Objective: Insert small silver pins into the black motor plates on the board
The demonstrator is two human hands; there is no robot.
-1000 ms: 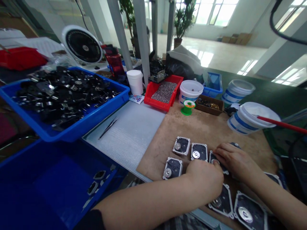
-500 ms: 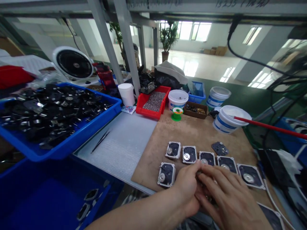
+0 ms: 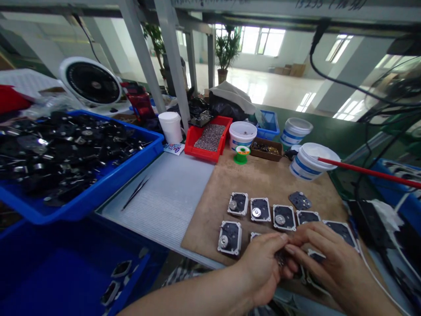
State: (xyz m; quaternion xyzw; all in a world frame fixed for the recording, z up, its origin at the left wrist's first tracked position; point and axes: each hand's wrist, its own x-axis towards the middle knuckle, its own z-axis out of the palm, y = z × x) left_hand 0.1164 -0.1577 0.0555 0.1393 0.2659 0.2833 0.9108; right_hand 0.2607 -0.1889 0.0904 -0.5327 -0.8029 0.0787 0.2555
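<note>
My left hand is cupped with its fingers curled around a small heap of tiny metal parts, partly hidden. My right hand meets it at the fingertips, thumb and forefinger pinched together over the heap. Whatever lies in that pinch is too small to make out. Around both hands stand square white-framed housings with dark inner plates and silver discs: one housing left of my left hand, another housing just beyond the fingertips. Several more are partly covered by my hands. A loose dark plate lies behind the row.
Left stands a blue tray of black parts; tweezers lie on the ribbed mat. Behind are a red bin of small metal pieces, a green solder spool and white tubs. A red rod juts in from the right.
My right hand has drawn back to the right from covering my left, uncovering the metal parts in the left palm. Its thumb and forefinger have come together. The view has shifted slightly.
</note>
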